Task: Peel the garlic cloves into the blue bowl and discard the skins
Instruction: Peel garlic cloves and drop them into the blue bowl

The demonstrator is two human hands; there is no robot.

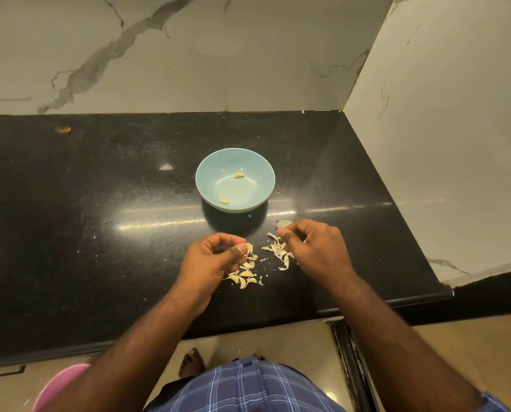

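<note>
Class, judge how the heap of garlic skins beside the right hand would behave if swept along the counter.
The garlic skins look thin, curled and papery, so probably very light and floppy. They already lie scattered in flakes, so a push would likely scatter them rather than slide them together.

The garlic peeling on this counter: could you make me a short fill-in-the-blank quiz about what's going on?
1. The blue bowl holds ____ peeled cloves.
2. The left hand pinches a garlic clove, while the right hand touches the pile of ____.
3. The unpeeled cloves lie on the counter, which is ____ in colour.

Missing words: two; skins; black
</note>
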